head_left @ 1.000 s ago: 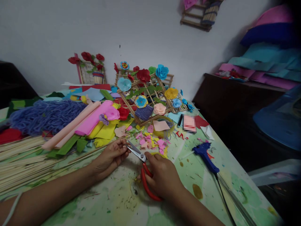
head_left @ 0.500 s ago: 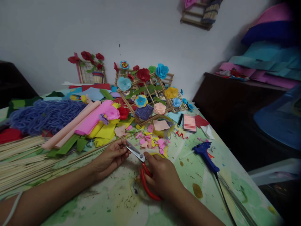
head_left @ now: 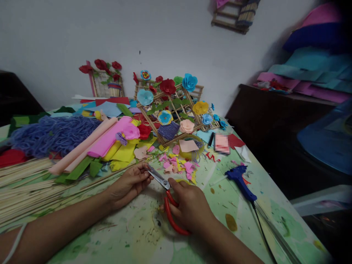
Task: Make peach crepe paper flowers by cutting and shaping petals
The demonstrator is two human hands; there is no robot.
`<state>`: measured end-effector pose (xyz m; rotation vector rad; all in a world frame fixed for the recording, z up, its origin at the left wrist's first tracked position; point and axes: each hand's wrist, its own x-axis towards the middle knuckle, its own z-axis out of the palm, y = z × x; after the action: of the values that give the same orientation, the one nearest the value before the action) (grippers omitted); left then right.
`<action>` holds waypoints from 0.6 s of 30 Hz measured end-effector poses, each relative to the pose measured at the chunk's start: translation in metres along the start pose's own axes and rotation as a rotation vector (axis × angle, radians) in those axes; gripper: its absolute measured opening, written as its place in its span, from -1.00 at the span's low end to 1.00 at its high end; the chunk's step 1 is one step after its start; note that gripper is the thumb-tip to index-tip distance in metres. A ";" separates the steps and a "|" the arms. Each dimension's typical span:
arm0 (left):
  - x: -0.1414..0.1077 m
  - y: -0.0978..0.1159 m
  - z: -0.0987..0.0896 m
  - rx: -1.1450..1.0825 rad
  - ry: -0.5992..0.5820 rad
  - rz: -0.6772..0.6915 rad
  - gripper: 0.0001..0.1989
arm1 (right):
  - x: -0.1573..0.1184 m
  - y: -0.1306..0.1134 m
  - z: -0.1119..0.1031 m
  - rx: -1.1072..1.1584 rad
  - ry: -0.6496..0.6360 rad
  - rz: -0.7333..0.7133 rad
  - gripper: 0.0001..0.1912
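My right hand (head_left: 189, 205) is closed around the red handles of a pair of scissors (head_left: 165, 183). Their metal blades point up and left and end at the fingertips of my left hand (head_left: 133, 183). That hand is closed in a pinch; whatever lies between its fingers is too small to make out. Just beyond both hands, pink and yellow paper scraps (head_left: 178, 165) are strewn over the table. A pale peach paper flower shape (head_left: 141, 152) lies behind my left fingertips.
A blue glue gun (head_left: 240, 181) with a black cord lies at the right. Thin sticks (head_left: 30, 194), blue yarn (head_left: 55, 134) and rolled pink paper (head_left: 110, 139) cover the left. Stick frames with paper flowers (head_left: 167, 87) stand at the back, near a yellow tape roll (head_left: 202, 148).
Almost nothing differs. My right hand and the scissor handles have shifted very slightly; my left hand keeps its place at the blade tips.
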<state>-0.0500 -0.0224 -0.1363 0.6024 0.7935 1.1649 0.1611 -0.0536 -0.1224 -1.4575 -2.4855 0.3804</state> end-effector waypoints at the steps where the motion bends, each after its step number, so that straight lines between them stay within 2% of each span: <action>1: 0.000 0.000 0.000 -0.001 -0.004 0.000 -0.72 | 0.000 0.000 0.000 0.000 0.002 0.000 -0.44; 9: 0.001 0.000 -0.002 0.035 -0.014 -0.013 -0.74 | -0.001 0.001 0.003 -0.012 0.035 0.015 -0.50; 16: 0.005 -0.004 -0.006 0.100 0.005 0.033 -0.78 | 0.006 0.013 0.000 -0.150 0.072 0.296 -0.50; 18: 0.006 -0.005 -0.007 0.122 0.028 0.054 -0.79 | 0.007 0.017 -0.002 -0.155 0.090 0.325 -0.47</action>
<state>-0.0517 -0.0185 -0.1456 0.7128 0.8816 1.1824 0.1723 -0.0392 -0.1253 -1.9037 -2.2516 0.1753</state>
